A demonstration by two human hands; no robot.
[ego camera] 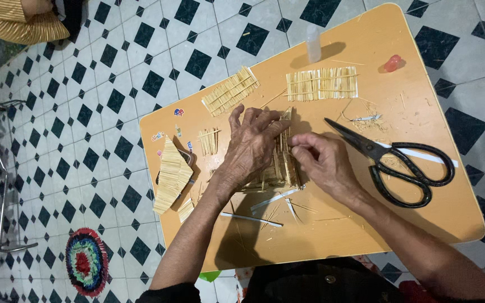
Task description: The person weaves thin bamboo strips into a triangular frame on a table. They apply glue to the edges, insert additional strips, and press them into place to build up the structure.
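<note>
View from above of my work at the small orange-brown wooden table (422, 185). My left hand (252, 147) lay flat, fingers spread, pressed on top of the small structure of glued pale wooden sticks (285, 165) that stood at the middle of the table. My right hand (325, 163) met the structure from the right, thumb and forefinger pinched on one of its sticks at the upper edge. Just to the right of that hand lay the large black-handled scissors (391, 163), blades partly open and pointing towards the structure. Three flat panels of the same sticks lay apart from it: a rectangular one (322, 83) at the far edge, a tilted one (230, 91) to its left, and a pointed, folded one (171, 175) at the left edge. A small clear plastic bottle (313, 44) stood beyond the rectangular panel, a small red object (392, 63) lay near the far right corner, and loose sticks and strips (270, 202) were scattered below my hands.
</note>
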